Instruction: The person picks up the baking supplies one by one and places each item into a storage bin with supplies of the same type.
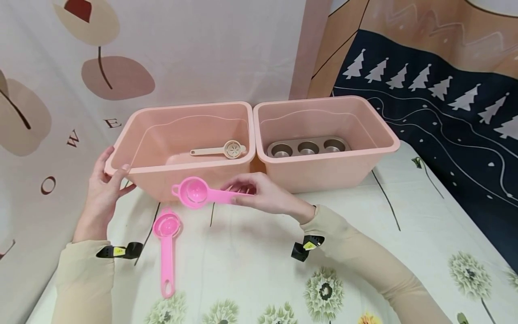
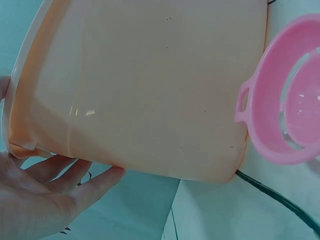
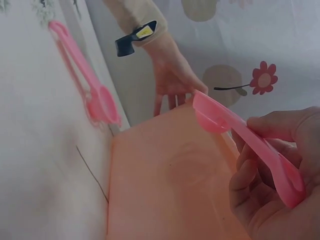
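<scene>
My right hand (image 1: 263,193) holds a pink egg separator (image 1: 194,192) by its handle, thumb on one side and fingers on the other. The slotted cup points left, in front of the left pink bin (image 1: 190,180) and above the table. My left hand (image 1: 101,193) grips that bin's front left corner at the rim; in the left wrist view its fingers (image 2: 95,187) lie under the rim. A second pink egg separator (image 1: 167,243) rests on the table, cup toward the bin. Inside the left bin lies a beige egg separator (image 1: 218,150).
A second pink bin (image 1: 323,171) stands close beside the left one on the right. It contains a muffin pan (image 1: 315,139) with dark cups. The table is covered with a flower-printed cloth (image 1: 243,270). Behind the bins hangs a printed cloth (image 1: 202,54).
</scene>
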`<state>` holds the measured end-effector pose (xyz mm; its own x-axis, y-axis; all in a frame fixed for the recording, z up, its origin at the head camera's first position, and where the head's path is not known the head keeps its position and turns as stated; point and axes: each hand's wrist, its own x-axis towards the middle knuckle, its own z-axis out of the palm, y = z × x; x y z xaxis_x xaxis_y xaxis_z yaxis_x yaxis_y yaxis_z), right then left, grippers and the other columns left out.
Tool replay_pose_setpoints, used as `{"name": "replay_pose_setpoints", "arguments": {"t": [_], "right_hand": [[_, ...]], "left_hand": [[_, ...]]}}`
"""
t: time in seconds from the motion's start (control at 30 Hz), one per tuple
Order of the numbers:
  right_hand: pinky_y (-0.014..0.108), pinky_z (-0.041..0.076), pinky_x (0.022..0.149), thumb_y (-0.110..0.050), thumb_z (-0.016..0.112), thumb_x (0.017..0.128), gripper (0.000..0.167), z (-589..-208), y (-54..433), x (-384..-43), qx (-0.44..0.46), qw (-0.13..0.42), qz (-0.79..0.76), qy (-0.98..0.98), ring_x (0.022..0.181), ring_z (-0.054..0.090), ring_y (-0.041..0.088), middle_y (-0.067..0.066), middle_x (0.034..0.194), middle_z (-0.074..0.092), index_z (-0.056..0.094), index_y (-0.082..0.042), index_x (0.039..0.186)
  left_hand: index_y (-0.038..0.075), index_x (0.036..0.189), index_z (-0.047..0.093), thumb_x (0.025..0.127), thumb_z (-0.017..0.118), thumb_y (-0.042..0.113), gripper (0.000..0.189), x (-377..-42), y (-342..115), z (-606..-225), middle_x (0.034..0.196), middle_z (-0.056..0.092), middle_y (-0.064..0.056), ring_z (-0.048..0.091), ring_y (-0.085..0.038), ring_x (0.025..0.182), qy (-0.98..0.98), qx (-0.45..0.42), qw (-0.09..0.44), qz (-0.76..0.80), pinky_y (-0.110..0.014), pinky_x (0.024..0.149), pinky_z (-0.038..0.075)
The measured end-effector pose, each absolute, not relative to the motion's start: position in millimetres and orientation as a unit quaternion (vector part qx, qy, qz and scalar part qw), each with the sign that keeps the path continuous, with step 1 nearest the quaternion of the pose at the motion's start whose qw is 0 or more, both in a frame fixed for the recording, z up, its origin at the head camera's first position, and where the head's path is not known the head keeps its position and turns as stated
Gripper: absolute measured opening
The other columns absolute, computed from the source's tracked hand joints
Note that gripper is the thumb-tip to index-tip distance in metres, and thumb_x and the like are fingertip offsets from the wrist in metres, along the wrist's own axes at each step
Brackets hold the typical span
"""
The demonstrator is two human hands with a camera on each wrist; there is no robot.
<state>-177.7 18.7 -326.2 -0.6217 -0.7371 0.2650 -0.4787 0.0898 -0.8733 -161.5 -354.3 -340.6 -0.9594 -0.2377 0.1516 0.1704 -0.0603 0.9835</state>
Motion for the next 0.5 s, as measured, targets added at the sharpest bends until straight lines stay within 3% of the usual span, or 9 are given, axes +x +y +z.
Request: {"name": "replay_pose_setpoints", "arguments": {"t": [0.5], "right_hand": [[0.028, 0.051, 0.072, -0.004, 0.066, 0.090, 0.025, -301, 20, -193, -0.459, 0.155, -0.503, 0.716, 0.080, 0.061, 0.014, 0.002, 0.096, 0.068, 0.066, 0.001, 0.114]], "left_hand": [[0.023, 0.153, 0.025, 0.096, 0.059, 0.009, 0.068, -161, -354, -340, 0.140, 0.032, -0.011, 0.049, -0.011, 0.107, -0.682, 0.030, 0.141, -0.717, -0.019, 0.065, 0.054]]}}
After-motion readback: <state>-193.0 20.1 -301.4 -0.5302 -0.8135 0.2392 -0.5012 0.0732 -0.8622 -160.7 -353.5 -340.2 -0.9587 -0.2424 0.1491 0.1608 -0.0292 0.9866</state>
